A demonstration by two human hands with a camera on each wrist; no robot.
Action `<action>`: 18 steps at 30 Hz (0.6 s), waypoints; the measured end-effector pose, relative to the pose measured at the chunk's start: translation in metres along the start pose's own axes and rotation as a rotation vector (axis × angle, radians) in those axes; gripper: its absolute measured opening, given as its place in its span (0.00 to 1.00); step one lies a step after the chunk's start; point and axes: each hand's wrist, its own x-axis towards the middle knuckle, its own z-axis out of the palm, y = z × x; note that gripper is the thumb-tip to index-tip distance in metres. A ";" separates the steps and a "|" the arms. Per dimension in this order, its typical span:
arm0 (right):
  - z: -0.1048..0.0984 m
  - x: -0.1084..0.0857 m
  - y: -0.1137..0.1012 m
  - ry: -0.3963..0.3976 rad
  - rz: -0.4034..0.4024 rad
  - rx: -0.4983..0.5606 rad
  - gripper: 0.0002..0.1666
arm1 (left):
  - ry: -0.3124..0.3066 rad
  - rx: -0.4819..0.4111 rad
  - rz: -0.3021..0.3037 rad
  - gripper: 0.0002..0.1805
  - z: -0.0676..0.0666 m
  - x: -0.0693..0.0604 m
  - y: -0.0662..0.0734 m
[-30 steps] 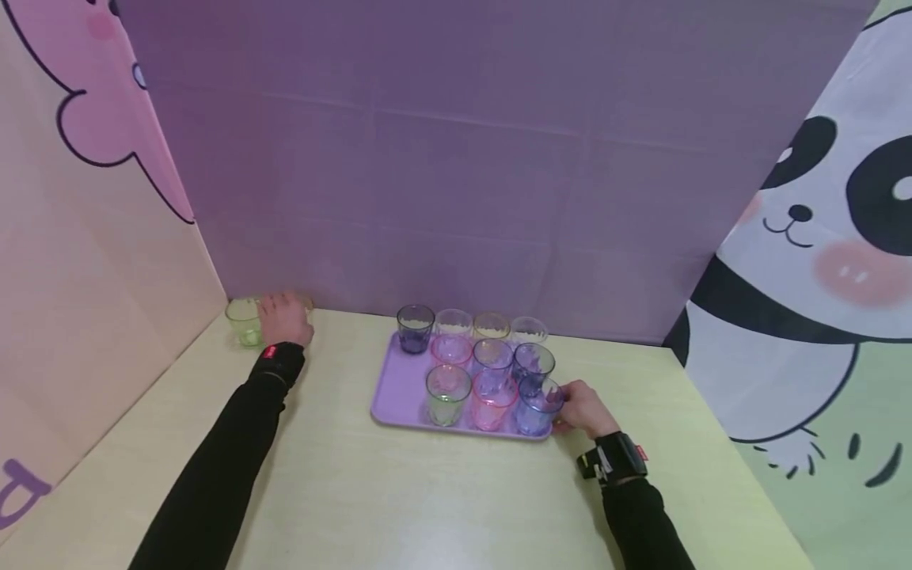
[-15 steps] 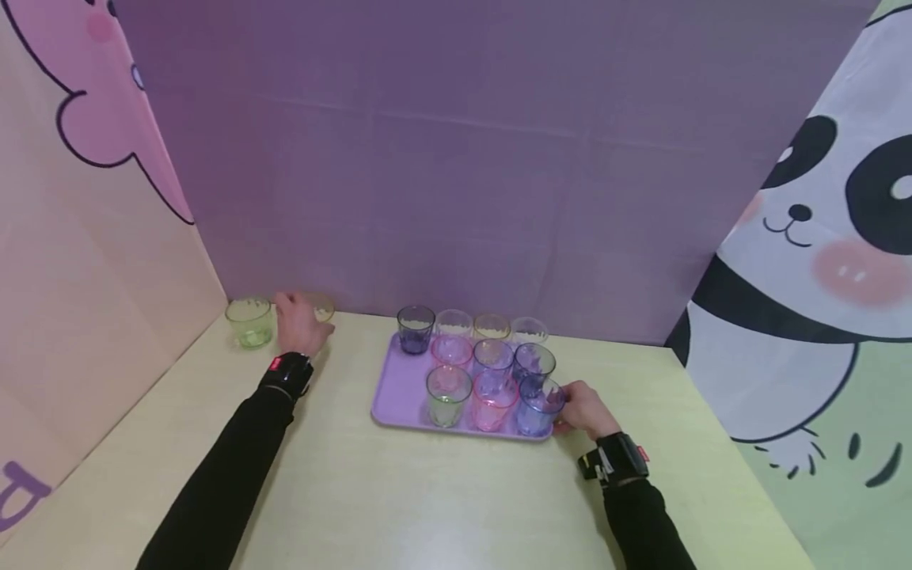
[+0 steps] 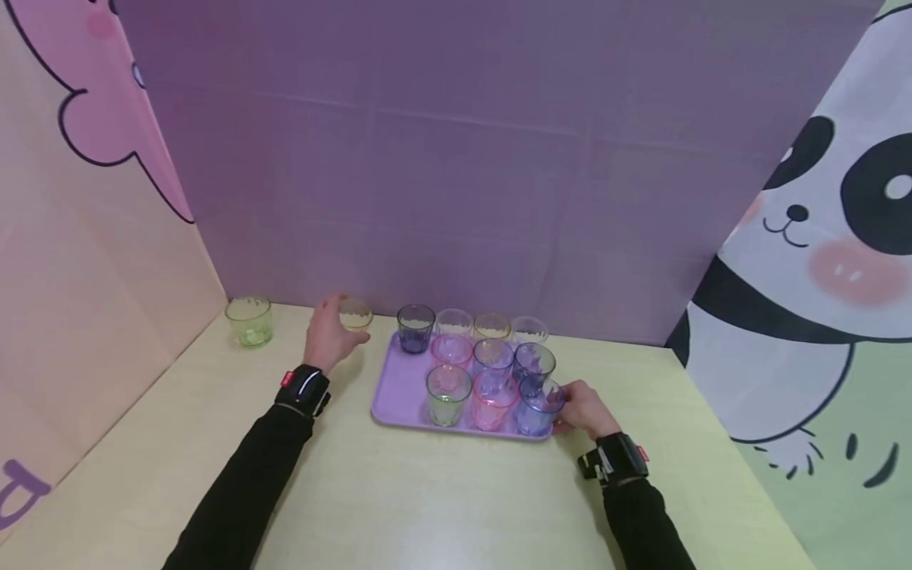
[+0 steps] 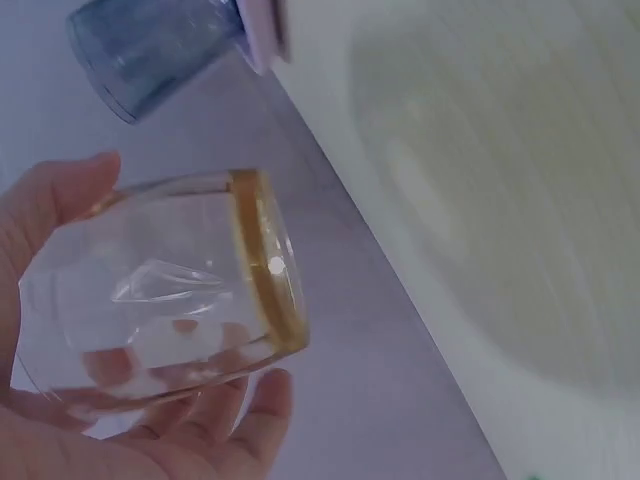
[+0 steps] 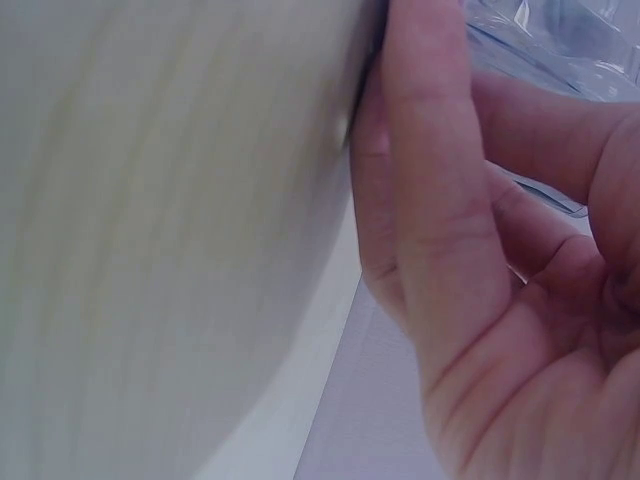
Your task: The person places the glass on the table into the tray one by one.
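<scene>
My left hand (image 3: 331, 336) holds a clear drinking glass with an amber rim (image 4: 265, 260), raised just above the table's back edge or close to it; I cannot tell which. In the left wrist view the thumb lies along one side of it and the fingers curl round the other. At the front right corner of the purple tray (image 3: 399, 389), my right hand (image 3: 586, 409) grips the tray's edge beside a blue glass (image 3: 537, 412). Its fingertips are partly hidden. Several coloured glasses stand upright on the tray, among them a dark grey glass (image 3: 415, 331) at the back left.
A light green glass (image 3: 250, 323) stands alone in the table's back left corner. Behind the table (image 3: 427, 499) hangs a purple cloth (image 3: 456, 174). Printed panels flank both sides, a panda panel (image 3: 805, 277) on the right.
My left hand has moved right along the back edge, carrying the amber-rimmed glass away from the green one toward the tray. The right hand and the tray have stayed put.
</scene>
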 end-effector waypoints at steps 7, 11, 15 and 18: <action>0.000 0.001 0.001 0.011 0.005 0.003 0.08 | -0.045 -0.049 0.030 0.49 0.009 -0.005 0.009; 0.001 0.002 0.001 0.012 0.015 -0.008 0.10 | -0.113 -0.149 -0.046 0.47 0.011 -0.008 0.012; 0.001 0.002 0.003 0.002 0.007 -0.023 0.12 | -0.181 -0.248 -0.114 0.43 0.012 -0.012 0.015; -0.001 0.002 0.003 0.006 0.005 -0.013 0.09 | -0.216 -0.332 -0.114 0.42 0.013 -0.011 0.017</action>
